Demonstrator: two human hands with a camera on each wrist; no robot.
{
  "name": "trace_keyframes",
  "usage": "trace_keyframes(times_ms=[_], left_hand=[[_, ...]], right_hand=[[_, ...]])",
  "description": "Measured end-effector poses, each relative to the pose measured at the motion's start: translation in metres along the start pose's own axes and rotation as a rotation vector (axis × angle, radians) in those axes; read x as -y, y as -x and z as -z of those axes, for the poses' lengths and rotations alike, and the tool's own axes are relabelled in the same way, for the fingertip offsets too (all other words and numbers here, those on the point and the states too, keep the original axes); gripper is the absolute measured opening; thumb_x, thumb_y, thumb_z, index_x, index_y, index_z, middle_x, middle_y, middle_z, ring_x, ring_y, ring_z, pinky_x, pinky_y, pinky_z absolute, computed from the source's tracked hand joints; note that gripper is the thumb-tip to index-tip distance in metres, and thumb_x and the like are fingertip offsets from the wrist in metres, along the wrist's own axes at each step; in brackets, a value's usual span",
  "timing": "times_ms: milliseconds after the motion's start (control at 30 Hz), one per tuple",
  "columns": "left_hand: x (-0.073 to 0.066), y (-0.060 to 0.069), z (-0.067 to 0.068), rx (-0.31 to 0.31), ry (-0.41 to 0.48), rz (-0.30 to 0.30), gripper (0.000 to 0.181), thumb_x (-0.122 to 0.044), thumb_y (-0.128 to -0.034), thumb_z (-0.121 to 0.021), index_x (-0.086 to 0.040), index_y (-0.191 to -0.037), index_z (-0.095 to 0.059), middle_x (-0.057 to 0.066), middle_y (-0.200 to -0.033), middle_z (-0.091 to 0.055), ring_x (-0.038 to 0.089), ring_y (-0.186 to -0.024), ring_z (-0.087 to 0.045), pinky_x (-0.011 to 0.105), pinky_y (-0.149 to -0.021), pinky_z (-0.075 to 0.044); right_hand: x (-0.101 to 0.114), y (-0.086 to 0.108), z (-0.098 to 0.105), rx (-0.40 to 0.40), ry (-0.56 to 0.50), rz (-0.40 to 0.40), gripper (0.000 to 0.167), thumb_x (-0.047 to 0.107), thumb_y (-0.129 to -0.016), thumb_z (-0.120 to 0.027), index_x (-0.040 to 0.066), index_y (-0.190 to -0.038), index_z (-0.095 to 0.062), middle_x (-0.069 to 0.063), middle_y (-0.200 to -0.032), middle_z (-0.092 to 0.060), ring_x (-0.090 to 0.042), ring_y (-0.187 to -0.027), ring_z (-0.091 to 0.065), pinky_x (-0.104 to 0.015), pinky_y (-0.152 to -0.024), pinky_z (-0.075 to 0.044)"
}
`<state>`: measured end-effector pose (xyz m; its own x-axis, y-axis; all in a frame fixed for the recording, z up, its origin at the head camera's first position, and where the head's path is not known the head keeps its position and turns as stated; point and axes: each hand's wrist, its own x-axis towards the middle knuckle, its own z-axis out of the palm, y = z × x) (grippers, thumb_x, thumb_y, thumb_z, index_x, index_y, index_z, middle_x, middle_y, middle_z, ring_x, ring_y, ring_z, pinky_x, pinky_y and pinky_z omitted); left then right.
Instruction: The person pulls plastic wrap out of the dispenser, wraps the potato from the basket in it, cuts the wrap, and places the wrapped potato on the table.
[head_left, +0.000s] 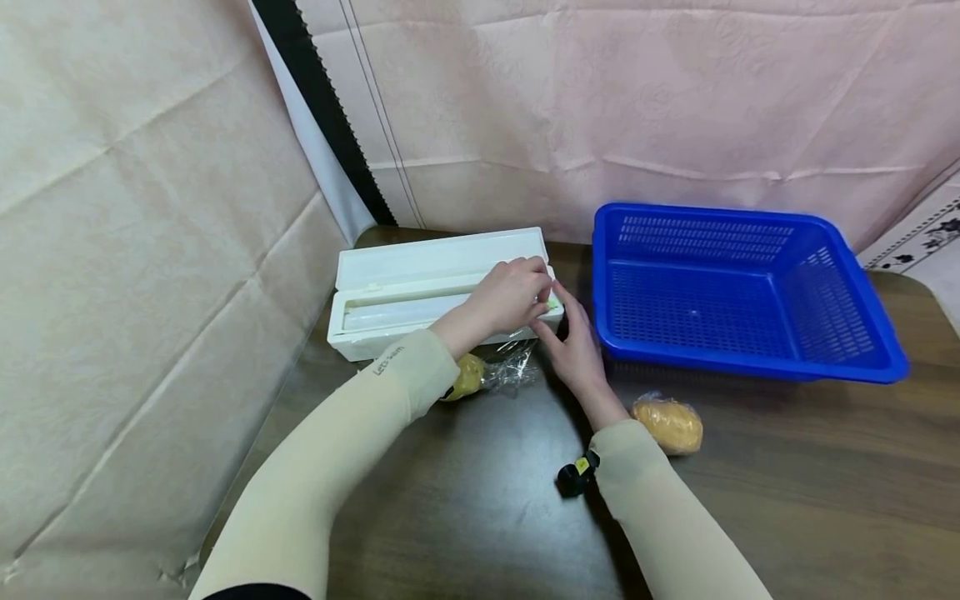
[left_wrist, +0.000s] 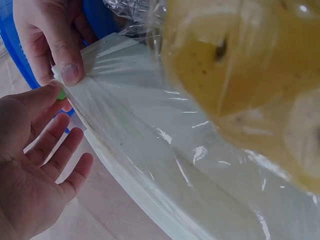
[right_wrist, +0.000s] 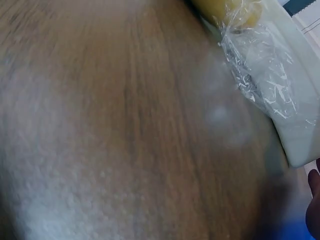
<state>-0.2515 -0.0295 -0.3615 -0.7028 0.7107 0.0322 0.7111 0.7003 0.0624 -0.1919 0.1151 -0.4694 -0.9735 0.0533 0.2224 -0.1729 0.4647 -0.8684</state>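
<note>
A white cling film dispenser (head_left: 442,254) lies with its lid raised and a roll inside. At its right end my left hand (head_left: 506,293) pinches a small green slider (left_wrist: 62,94) between thumb and forefinger, the other fingers loosely bent. My right hand (head_left: 576,346) grips the same end corner, its thumb on top over the film. Cling film (left_wrist: 165,145) stretches across the dispenser's front to a wrapped potato (head_left: 469,377), partly hidden behind the left wrist in the head view. Crumpled film (right_wrist: 260,70) trails from the potato along the dispenser. Only fingertips of the right hand (right_wrist: 314,205) show in the right wrist view.
A blue plastic basket (head_left: 697,362) stands on the wooden table (head_left: 480,500), right of the dispenser. A film-wrapped yellow-orange lump (head_left: 667,425) sits near the right forearm. Cloth curtains (head_left: 637,92) hang behind and to the left.
</note>
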Motion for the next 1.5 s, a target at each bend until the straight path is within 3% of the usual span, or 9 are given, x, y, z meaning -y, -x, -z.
trace_keyframes(times_ms=[467, 900, 1233, 1500], left_hand=[[0.008, 0.014, 0.001, -0.005, 0.021, 0.025, 0.012, -0.024, -0.1003, -0.076, -0.013, -0.096, -0.074, 0.006, -0.123, -0.066, 0.027, -0.105, -0.067, 0.046, -0.089, -0.057], [0.019, 0.029, 0.006, 0.035, 0.003, 0.025, 0.011, -0.023, -0.102, -0.075, -0.014, -0.097, -0.073, 0.007, -0.125, -0.067, 0.026, -0.103, -0.067, 0.047, -0.088, -0.057], [0.044, 0.06, 0.012, 0.031, 0.045, 0.056, 0.015, -0.024, -0.0992, -0.079, -0.012, -0.094, -0.071, 0.009, -0.122, -0.066, 0.029, -0.105, -0.066, 0.049, -0.088, -0.056], [0.069, 0.093, 0.017, 0.016, 0.044, 0.071, 0.015, -0.02, -0.0981, -0.08, -0.012, -0.09, -0.071, 0.011, -0.12, -0.065, 0.031, -0.103, -0.065, 0.051, -0.086, -0.055]], right_hand=[[0.004, 0.001, -0.007, -0.006, 0.009, 0.019, 0.069, 0.025, -0.103, -0.074, 0.011, -0.163, -0.043, -0.013, -0.167, -0.044, -0.03, -0.155, -0.038, -0.047, -0.126, -0.031], [0.003, 0.001, -0.009, -0.007, 0.006, 0.024, 0.071, 0.026, -0.101, -0.076, 0.012, -0.163, -0.043, -0.011, -0.165, -0.047, -0.03, -0.153, -0.042, -0.048, -0.125, -0.034], [0.002, 0.002, -0.005, -0.023, -0.011, 0.03, 0.069, 0.022, -0.101, -0.076, 0.012, -0.162, -0.045, -0.009, -0.166, -0.047, -0.03, -0.153, -0.042, -0.047, -0.126, -0.032], [-0.001, 0.003, 0.0, -0.017, 0.005, 0.018, 0.068, 0.027, -0.102, -0.075, 0.014, -0.162, -0.045, -0.005, -0.167, -0.046, -0.026, -0.155, -0.04, -0.043, -0.127, -0.031]])
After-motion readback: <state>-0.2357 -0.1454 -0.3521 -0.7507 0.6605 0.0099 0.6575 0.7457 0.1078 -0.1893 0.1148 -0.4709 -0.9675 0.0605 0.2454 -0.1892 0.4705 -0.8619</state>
